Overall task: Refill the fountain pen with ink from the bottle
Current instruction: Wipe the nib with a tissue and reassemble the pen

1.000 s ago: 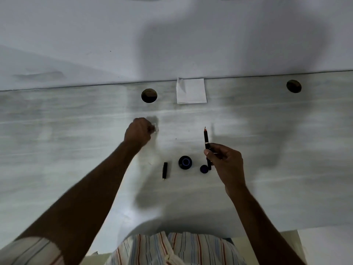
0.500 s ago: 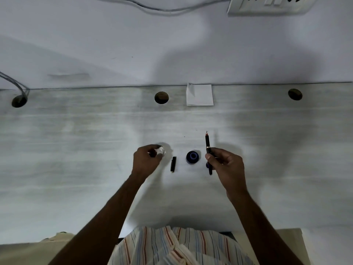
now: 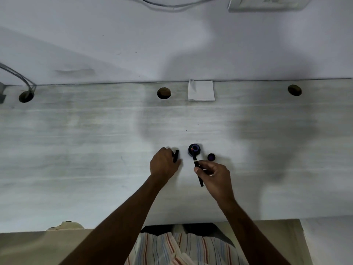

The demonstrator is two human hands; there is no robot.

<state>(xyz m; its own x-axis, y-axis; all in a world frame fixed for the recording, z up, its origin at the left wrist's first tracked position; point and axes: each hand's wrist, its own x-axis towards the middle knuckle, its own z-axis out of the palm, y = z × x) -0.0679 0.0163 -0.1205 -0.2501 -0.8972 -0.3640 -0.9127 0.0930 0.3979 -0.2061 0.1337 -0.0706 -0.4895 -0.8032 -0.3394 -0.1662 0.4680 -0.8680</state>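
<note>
Pale wood-grain bench against a white wall, folded tissue at its far edge. Right hand fingers closed around fountain pen, nib over open ink bottle; bottle cap just right. Left hand fingers curled at pen cap; grip unclear.

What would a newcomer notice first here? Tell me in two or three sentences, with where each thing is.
At the middle of the desk, the right hand tilts a black fountain pen so its tip is at the mouth of the open ink bottle. The bottle's cap lies just right of it. The left hand rests on the desk beside the pen cap, and a folded white paper sits at the far edge.
</note>
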